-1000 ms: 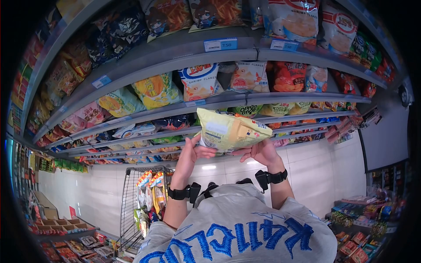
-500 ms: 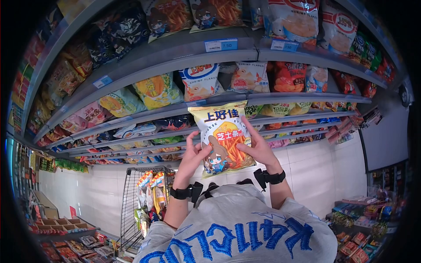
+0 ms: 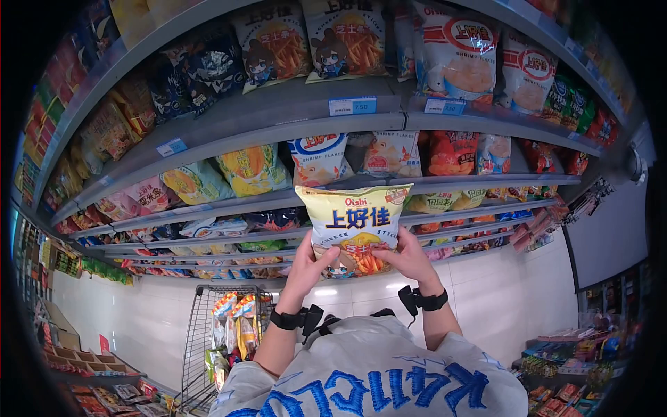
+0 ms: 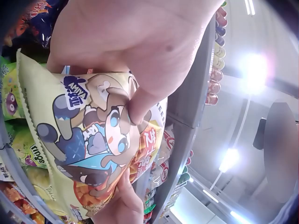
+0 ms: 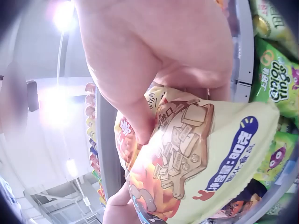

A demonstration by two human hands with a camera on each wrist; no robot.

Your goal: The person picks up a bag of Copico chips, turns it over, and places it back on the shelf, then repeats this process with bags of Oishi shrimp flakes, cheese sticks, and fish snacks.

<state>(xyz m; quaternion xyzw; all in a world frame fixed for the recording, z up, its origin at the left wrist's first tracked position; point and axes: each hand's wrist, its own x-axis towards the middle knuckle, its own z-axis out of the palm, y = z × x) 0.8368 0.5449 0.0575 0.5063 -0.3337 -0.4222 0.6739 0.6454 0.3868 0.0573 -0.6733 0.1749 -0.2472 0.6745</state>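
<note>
A pale yellow bag of cheese sticks (image 3: 358,221) is held up in front of the shelves, its printed front facing the head camera. My left hand (image 3: 308,264) grips its left side, thumb on the front and fingers behind. On the opposite side my right hand (image 3: 410,259) grips it the same way. In the left wrist view the left thumb presses beside the cartoon girl on the bag (image 4: 98,135). From the right wrist, the bag's lower part (image 5: 201,154) shows a cheese board picture, with the right thumb on the front.
Shelves (image 3: 278,125) of snack bags curve across the front, with price tags (image 3: 353,106) on the edges. Two similar cheese stick bags (image 3: 347,42) stand on the upper shelf. A wire shopping cart (image 3: 198,326) holding several snack packs stands at left on the tiled floor.
The bag was turned from its back to its front between the two hands, then tilted with its top toward the shelves. The head view has shifted slightly upward.
</note>
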